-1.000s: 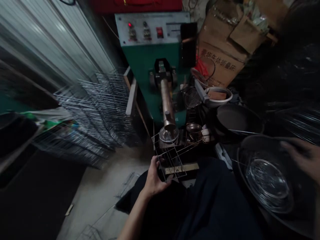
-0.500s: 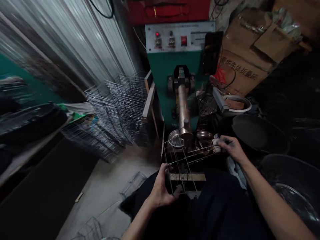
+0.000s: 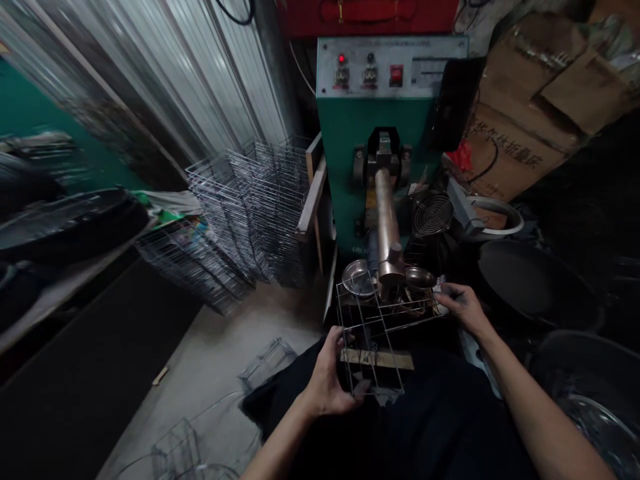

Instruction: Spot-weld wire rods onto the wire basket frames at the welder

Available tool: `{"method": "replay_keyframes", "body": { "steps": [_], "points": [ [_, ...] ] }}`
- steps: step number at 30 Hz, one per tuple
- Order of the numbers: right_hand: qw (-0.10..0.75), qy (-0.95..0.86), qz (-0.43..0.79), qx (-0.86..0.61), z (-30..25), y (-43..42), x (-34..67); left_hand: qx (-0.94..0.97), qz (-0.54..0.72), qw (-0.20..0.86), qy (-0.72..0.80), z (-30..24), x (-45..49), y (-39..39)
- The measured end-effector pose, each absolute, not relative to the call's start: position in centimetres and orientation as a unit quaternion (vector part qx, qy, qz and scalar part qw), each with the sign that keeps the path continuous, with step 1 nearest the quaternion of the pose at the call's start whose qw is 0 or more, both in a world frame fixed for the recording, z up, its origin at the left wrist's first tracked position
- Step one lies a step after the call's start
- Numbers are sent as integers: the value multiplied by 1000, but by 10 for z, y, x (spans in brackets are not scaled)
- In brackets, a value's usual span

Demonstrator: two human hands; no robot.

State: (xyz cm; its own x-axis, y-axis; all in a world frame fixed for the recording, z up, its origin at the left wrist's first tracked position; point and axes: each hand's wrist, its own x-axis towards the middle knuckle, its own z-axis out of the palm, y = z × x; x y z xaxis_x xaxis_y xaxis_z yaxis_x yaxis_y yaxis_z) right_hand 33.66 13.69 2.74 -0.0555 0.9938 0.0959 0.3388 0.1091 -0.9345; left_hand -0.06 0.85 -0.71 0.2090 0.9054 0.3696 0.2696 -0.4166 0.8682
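1. Centrally, a wire frame (image 3: pixel 380 330) lies in front of the person's lap, just near of the green machine (image 3: pixel 350 140).
2. The left hand (image 3: pixel 333 377) holds the frame at its near left edge, fingers curled round the wires and thumb on the near side.
3. The right hand (image 3: pixel 463 308) sits at the frame's far right corner with fingers bent narrow; I cannot tell whether they grip a wire.
4. A copper rod (image 3: pixel 386 220) runs from the machine toward the person, its end just above the frame's far side.
5. Two small metal dishes (image 3: pixel 356 279) sit left and right of the rod's end.
6. A wood strip (image 3: pixel 377 359) lies under the frame's near part.
7. Left of the machine, a stack of wire racks (image 3: pixel 250 207) leans against the corrugated wall (image 3: pixel 200 80).
8. Right of the rod stand a round fan guard (image 3: pixel 433 215) and a white ring (image 3: pixel 500 220).
9. Far right, a cardboard box (image 3: pixel 520 133) rests above a dark basin (image 3: pixel 535 283).
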Motion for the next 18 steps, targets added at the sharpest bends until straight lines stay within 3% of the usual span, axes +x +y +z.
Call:
{"method": "replay_keyframes", "body": {
  "steps": [18],
  "points": [
    [420,-609,391,-548,27,150,342,697,487,350,393,-16,2,27]
  ]
}}
